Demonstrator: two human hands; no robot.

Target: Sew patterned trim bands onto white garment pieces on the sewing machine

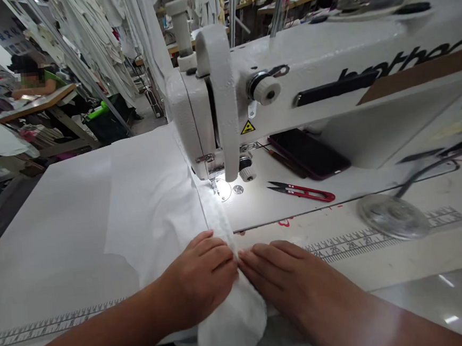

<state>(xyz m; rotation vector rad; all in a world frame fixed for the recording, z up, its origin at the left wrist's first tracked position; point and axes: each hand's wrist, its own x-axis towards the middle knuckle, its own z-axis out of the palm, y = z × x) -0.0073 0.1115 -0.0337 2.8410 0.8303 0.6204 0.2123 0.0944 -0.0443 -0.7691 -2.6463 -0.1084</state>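
White fabric [166, 215] runs from under the needle area of a white sewing machine [202, 116] down over the table's front edge. My left hand [207, 276] lies on the fabric with its fingers curled together, closed on it near the seam. On the right, my right hand [283, 275] has its fingers pressed together, their tips at the fabric's right edge, close beside my left fingertips. The presser foot [215, 186] sits at the fabric strip under a bright light.
Red thread snips [308, 192] and a dark phone [311, 153] lie right of the needle. A clear round object [392, 216] rests near the ruler tape [349, 246]. Hanging garments [88, 40] and a seated person [34, 79] are behind, at left.
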